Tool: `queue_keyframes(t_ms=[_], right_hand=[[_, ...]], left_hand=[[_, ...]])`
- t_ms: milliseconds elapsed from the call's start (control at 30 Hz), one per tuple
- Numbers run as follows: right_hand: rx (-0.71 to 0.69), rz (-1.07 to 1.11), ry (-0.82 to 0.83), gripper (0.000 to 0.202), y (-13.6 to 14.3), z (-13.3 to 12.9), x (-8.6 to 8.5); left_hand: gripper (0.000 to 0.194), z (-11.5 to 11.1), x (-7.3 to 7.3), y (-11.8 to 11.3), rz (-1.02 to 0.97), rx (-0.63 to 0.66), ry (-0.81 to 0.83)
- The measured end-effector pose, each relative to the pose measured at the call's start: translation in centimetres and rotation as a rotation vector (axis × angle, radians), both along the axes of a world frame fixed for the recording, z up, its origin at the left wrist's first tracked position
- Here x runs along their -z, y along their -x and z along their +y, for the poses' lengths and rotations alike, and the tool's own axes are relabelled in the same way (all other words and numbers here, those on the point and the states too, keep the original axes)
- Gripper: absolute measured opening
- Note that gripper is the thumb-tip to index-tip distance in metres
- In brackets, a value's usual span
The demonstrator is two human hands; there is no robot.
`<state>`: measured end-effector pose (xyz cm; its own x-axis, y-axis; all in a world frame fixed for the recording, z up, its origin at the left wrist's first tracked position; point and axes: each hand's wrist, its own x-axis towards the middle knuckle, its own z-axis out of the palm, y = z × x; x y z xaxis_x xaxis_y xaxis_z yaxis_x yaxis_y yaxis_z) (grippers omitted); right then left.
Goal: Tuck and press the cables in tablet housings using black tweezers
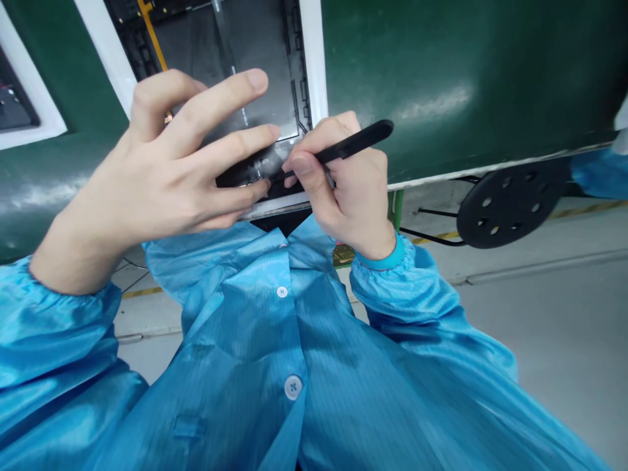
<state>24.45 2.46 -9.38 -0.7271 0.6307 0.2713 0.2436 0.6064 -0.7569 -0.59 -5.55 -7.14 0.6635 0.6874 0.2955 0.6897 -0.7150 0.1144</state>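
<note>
My right hand [343,176] is closed around a slim black tool [360,140], its thin end pointing left and down at the near edge of a dark device [255,49]. Over the device's near left part lies my left hand [181,157], fingers spread and pointing right, the lower fingertips close to the tool's tip. The device shows large dark panels, black edge parts and an orange strip [154,36]. A white frame [314,55] surrounds it on the green table. My left palm hides part of the device; the tool's very tip is hard to make out.
At the far left, a second white frame [39,104] holds another dark device [14,104]. A round black stool [513,203] with holes stands beyond the table's near edge on the right. Blue fabric [601,171] shows at the right border.
</note>
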Motion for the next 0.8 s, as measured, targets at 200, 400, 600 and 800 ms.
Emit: queue_keyframes(t_ms=[200,400,600,800], right_hand=[[-0.013,-0.013,-0.028,0.02,0.0,0.1,0.1],[-0.018,-0.076,-0.023,0.023,0.1,0.2,0.0],[-0.027,-0.175,0.05,0.03,0.6,0.8,0.1],[-0.031,-0.096,0.119,0.026,0.5,0.8,-0.2]], left_hand=[[0.046,0.3,-0.2,0.1,0.004,0.022,-0.004],[0.043,0.3,0.0,0.2,-0.029,0.053,-0.003],[0.048,-0.6,1.5,1.5,-0.067,-0.008,0.14],[0.045,-0.9,3.0,2.4,-0.162,-0.025,0.191]])
